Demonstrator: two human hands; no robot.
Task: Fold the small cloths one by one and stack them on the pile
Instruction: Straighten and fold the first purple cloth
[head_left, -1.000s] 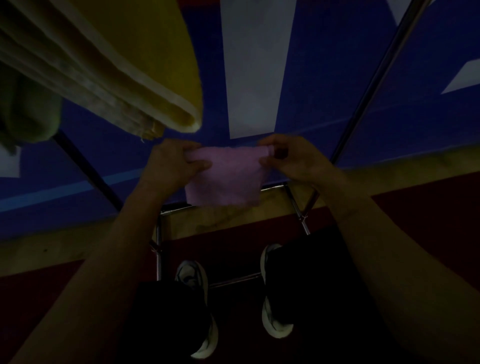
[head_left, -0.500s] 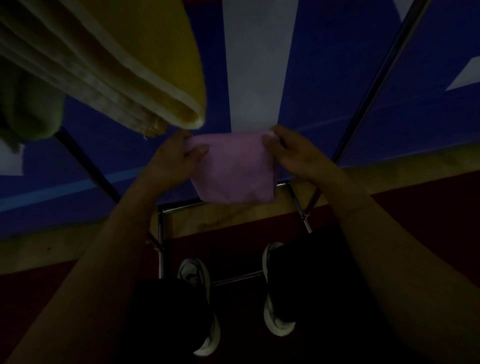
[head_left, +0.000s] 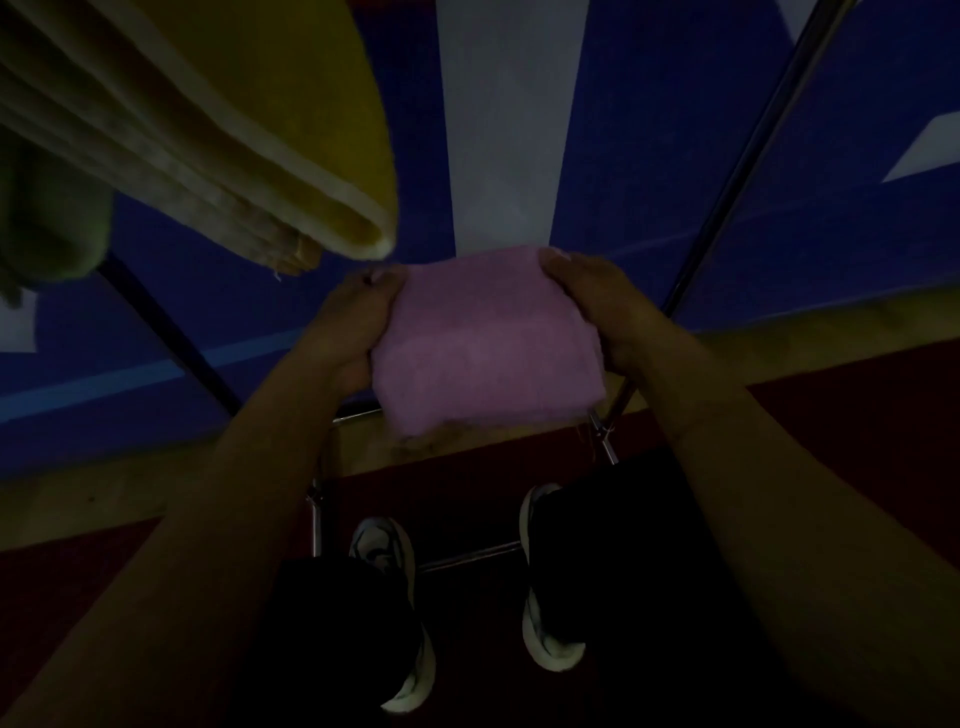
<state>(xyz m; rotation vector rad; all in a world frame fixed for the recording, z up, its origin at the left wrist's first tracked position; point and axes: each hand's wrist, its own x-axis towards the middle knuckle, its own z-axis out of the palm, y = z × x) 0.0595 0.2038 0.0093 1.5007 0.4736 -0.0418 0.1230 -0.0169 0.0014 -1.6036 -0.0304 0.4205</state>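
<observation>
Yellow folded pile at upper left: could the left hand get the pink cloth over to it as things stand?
Probably yes. The left hand grips the pink cloth at its left edge, just below and right of the yellow pile, with nothing between them. The right hand holds the other edge.

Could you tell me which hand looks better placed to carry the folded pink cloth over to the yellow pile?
Probably the left hand: its grip holds the pink cloth on the side nearest the pile.
</observation>
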